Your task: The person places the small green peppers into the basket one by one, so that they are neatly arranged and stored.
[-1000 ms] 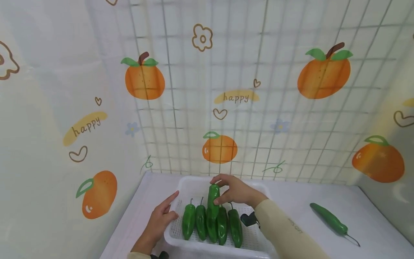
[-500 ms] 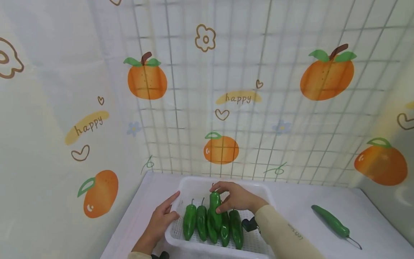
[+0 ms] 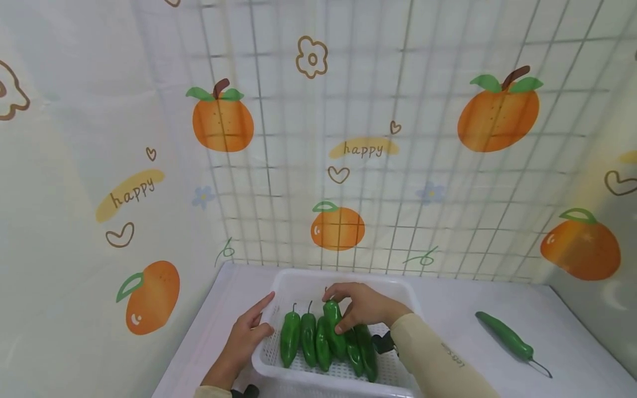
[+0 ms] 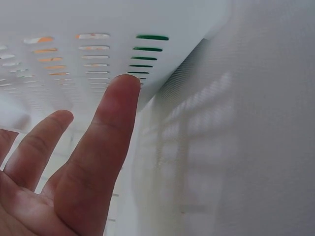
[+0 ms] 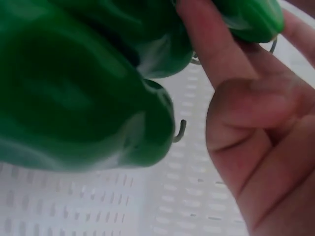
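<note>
A white perforated plastic basket (image 3: 286, 373) holds several green chili peppers (image 3: 290, 338) lined up side by side, stems toward the back. My right hand (image 3: 367, 305) pinches one green chili pepper (image 3: 334, 338) near its stem end, between thumb and fingers, among the others. In the right wrist view, the thumb (image 5: 211, 42) lies against that pepper, and neighbouring peppers fill the left side. My left hand (image 3: 244, 334) is at the basket's left side with its fingers extended. In the left wrist view, one straight digit (image 4: 110, 118) touches the slotted basket wall (image 4: 118, 19).
Another green chili pepper (image 3: 505, 334) lies on the white table (image 3: 448, 309) to the right of the basket, its stem toward the front right. Behind the table hangs a pale curtain (image 3: 278, 166) printed with oranges, over a wire grid.
My right hand has lowered the pepper into the row and moved it slightly right, and the peppers right of it have shifted and tilted. The left hand stays at the basket.
</note>
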`<state>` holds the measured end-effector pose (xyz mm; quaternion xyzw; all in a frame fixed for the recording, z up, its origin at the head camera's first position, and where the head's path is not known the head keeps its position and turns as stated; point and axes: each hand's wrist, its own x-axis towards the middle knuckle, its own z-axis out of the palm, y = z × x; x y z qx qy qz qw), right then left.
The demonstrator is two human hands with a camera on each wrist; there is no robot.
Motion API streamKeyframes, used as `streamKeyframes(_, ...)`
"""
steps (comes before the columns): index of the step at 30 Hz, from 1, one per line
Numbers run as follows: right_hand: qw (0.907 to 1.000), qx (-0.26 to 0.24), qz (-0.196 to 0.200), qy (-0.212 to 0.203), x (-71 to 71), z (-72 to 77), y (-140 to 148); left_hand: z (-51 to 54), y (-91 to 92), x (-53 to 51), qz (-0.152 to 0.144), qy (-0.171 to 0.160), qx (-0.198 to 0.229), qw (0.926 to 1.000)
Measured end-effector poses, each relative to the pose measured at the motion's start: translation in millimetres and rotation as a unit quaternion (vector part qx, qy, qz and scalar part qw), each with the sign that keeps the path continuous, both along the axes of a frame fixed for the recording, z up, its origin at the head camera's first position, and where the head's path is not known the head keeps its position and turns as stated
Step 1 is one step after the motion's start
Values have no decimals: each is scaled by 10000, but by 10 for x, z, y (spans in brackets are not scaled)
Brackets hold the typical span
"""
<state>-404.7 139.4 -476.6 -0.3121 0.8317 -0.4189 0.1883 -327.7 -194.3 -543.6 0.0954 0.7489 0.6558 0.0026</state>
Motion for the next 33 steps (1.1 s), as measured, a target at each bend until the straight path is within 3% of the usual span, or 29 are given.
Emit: streamKeyframes(33,9969,611,9,505,11,7,-9,45,29,44,-65,102,157,9998)
